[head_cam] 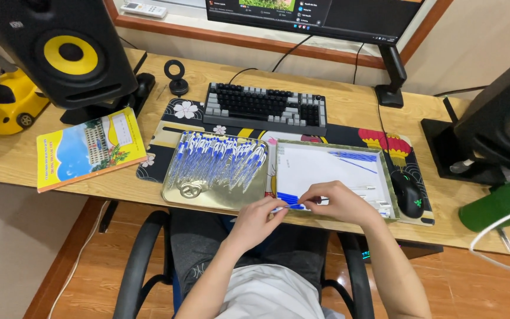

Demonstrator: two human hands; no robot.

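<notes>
Wooden and crowded, the desk (337,106) carried a keyboard (265,107), a patterned desk mat (166,127), two black speakers with yellow cones and a monitor at the back. On the mat sat two shallow trays side by side: a gold tray (208,198) filled with a row of blue-and-clear ballpoint pens (216,159), and a paper-lined tray (388,177) with loose pen parts, blue refills (352,156) at its far corner and blue caps (288,199) near its front edge.

Both hands had met over the front edge of the lined tray. The left hand (255,220) came in from below with its wrist bent, fingers pinched shut on one end of a small pen part (283,208). The right hand (337,202) arched over from the right, thumb and forefinger closed on the other end. What exactly the piece was I could not tell; it was too small.

It looked to me like pen assembly, mid-join: two pieces being pressed or slid together. The fit would want the parts lined up straight and a steady push. A black mouse (408,194) lay just right of the tray.
</notes>
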